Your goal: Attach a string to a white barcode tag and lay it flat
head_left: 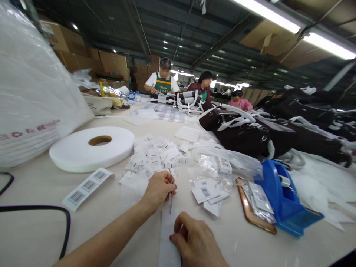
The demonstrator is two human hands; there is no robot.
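My left hand (160, 189) is closed in a pinch on a thin pale piece (170, 204), seen nearly edge-on, perhaps a small label or clear bag. Below it, a white paper strip (168, 237) lies lengthwise on the table. My right hand (194, 237) has its thumb and fingers curled together at the strip's right edge, gripping it. Beyond my left hand spreads a loose heap of small barcode labels (155, 157). Farther right sits a smaller pile of barcode cards (207, 191) in clear bags.
A large white tape roll (83, 152) and a barcode sticker strip (87, 187) are at left. On the right stand a blue tape dispenser (280, 193) and a copper-coloured phone-like object (247, 207). Dark bags (239, 129) with white straps lie behind; co-workers (164, 79) are across the table.
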